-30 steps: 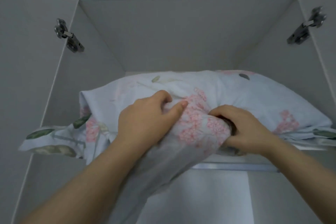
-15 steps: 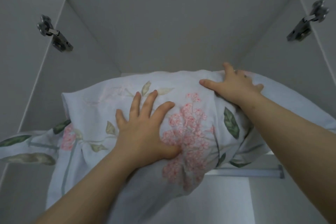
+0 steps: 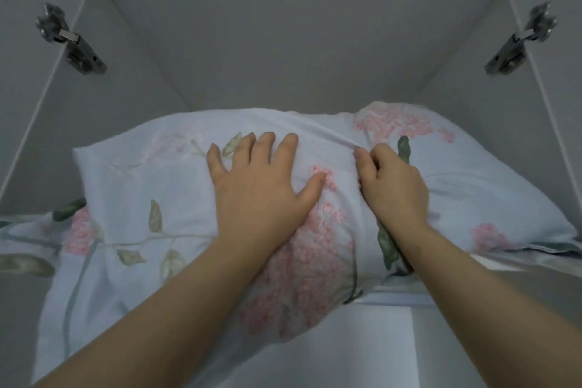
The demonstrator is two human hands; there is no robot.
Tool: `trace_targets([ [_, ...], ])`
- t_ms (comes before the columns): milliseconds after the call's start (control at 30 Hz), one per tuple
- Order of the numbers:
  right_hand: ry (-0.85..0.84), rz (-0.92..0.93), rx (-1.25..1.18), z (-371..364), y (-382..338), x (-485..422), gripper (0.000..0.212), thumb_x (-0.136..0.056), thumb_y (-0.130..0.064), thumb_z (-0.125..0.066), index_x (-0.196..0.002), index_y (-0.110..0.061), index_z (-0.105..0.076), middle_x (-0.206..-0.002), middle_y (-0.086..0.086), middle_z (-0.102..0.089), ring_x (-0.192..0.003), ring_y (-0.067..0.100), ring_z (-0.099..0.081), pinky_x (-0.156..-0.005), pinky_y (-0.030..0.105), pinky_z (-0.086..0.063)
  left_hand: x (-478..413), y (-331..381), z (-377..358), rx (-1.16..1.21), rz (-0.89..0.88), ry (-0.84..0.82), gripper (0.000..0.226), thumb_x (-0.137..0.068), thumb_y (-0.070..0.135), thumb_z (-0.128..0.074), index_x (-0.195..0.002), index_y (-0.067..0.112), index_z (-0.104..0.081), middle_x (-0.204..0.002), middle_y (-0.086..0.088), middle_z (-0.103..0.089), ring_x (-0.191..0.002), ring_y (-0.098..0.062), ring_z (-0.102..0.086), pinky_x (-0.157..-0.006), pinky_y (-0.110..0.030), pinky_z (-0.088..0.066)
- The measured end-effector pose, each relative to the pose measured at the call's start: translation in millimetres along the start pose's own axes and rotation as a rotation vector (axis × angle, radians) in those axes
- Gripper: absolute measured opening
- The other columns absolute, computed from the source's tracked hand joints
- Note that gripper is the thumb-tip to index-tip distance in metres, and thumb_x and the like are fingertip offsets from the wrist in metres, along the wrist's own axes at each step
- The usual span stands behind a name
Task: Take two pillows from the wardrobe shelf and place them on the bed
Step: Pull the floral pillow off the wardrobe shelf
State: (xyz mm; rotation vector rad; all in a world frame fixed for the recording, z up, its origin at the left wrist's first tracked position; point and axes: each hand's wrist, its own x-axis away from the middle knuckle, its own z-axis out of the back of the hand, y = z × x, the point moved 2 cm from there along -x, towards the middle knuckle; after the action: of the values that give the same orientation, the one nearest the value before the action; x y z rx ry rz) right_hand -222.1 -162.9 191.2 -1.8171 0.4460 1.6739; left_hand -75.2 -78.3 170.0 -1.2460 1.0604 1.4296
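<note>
A pale blue pillow (image 3: 151, 186) with pink flowers and green leaves lies on the wardrobe shelf (image 3: 491, 287), its front bulging out over the shelf edge. A second pillow (image 3: 491, 186) in the same cover lies to the right, partly under the first. My left hand (image 3: 261, 192) rests flat on top of the front pillow with fingers spread. My right hand (image 3: 393, 186) is curled at the seam between the two pillows, fingers pinching a fold of the front pillow's cover.
The grey wardrobe walls close in on both sides and behind. Metal door hinges sit at upper left (image 3: 71, 41) and upper right (image 3: 519, 41). A loose corner of the cover (image 3: 25, 249) hangs out past the left side.
My right hand has come back from the far right of the pillow to its middle and curled onto the fabric. My left hand slid further up. The pillow has come forward.
</note>
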Motion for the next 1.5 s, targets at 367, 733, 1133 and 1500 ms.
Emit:
trace_targets([
  [367,0.136,0.138,0.111,50,4,-1,0.060,-0.071,-0.057,-0.049,-0.121,-0.026,-0.046,-0.125,0.006,-0.049,-0.117,0.030,-0.041,-0.093,0.043,-0.030,18,2,6,-0.101,-0.133,0.521,0.059,-0.080,0.061,-0.044,-0.125,0.024,-0.052,-0.137,-0.013,-0.052,-0.130,-0.035,-0.044,-0.100,-0.062,-0.032],
  [733,-0.273,0.139,0.373,6,-2,-35,0.040,-0.082,-0.040,-0.041,-0.111,-0.026,-0.065,-0.109,0.004,-0.069,-0.110,0.023,-0.053,-0.106,0.043,-0.020,-13,7,-2,-0.145,-0.048,0.043,0.041,-0.084,0.043,-0.034,-0.103,0.024,-0.065,-0.102,-0.001,-0.071,-0.098,-0.028,-0.058,-0.089,-0.043,-0.034],
  [1133,-0.135,0.252,0.411,-11,9,-28,0.028,-0.084,-0.001,-0.039,-0.096,-0.013,-0.061,-0.085,0.008,-0.068,-0.086,0.028,-0.058,-0.104,0.041,-0.022,-7,6,-25,-0.189,-0.081,0.211,0.013,-0.074,0.012,-0.065,-0.063,0.016,-0.059,-0.056,-0.001,-0.064,-0.060,-0.026,-0.061,-0.071,-0.032,-0.028],
  [1500,0.182,0.328,0.263,30,-16,0,0.014,-0.081,0.000,-0.048,-0.085,-0.009,-0.058,-0.073,0.009,-0.061,-0.073,0.030,-0.054,-0.070,0.034,-0.019,16,1,10,0.067,-0.093,0.500,0.028,-0.094,0.021,-0.041,-0.080,0.011,-0.062,-0.063,-0.006,-0.059,-0.062,-0.025,-0.054,-0.073,-0.034,-0.027],
])
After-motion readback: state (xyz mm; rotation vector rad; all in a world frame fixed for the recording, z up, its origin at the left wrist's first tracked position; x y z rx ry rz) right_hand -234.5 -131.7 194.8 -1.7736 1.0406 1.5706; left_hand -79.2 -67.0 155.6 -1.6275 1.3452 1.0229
